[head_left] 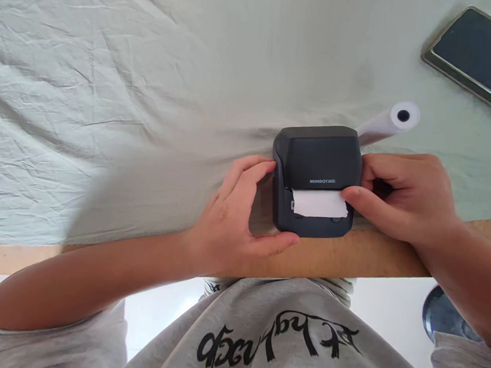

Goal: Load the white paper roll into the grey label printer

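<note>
A dark label printer [321, 155], marked NIIMBOT, sits near the front edge of the table. From the slot under its lid comes a short piece of white paper [320, 204] with a ragged end. My left hand [231, 216] grips the printer's left side, fingertips at the upper side and thumb along the front edge. On the opposite side, my right hand [409, 195] holds the printer, its fingers curled against the casing. The right thumb touches the paper's right corner. Right behind the printer, a white paper roll [378, 126] lies partly hidden.
A phone [478, 56] lies at the far right. Pale, wrinkled cloth [131, 90] covers the table, whose bare wooden edge [373, 256] shows in front. Below on the floor, a dark round object [444, 315] is partly covered by my right arm.
</note>
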Available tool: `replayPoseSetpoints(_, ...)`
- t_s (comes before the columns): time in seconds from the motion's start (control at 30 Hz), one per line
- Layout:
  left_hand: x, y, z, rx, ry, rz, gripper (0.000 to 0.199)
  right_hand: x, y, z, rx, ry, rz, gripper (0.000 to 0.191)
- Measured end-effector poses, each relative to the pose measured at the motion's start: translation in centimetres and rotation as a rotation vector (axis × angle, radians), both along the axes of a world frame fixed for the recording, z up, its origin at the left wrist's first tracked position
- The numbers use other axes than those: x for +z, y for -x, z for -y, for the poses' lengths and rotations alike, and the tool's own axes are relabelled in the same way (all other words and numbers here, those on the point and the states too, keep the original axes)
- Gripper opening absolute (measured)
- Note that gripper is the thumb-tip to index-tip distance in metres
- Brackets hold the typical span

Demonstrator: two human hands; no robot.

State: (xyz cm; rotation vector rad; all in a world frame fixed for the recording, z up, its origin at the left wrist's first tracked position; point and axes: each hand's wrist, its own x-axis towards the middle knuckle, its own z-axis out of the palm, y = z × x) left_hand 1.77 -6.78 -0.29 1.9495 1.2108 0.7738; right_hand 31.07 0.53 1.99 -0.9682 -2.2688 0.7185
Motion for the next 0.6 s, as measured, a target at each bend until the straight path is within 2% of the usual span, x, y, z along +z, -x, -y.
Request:
replayPoseSetpoints(0.37,0.7,-0.4,0.2,0.036,0.170,-0.019,0.088,0.1,0.1,-0.1,0.025,-0.047,-0.035,0.050)
replayPoseSetpoints(0.5,0.6,-0.5,0.4,0.086,0.143,-0.024,0.089,0.1,0.1,0.8,-0.137,-0.079,-0.109,0.052)
replayPoseSetpoints(0.6,0.9,-0.4,0.3,0.040,0.176,-0.040,0.089,1.3,0.6,1.8,-0.311,-0.122,-0.057,0.047)
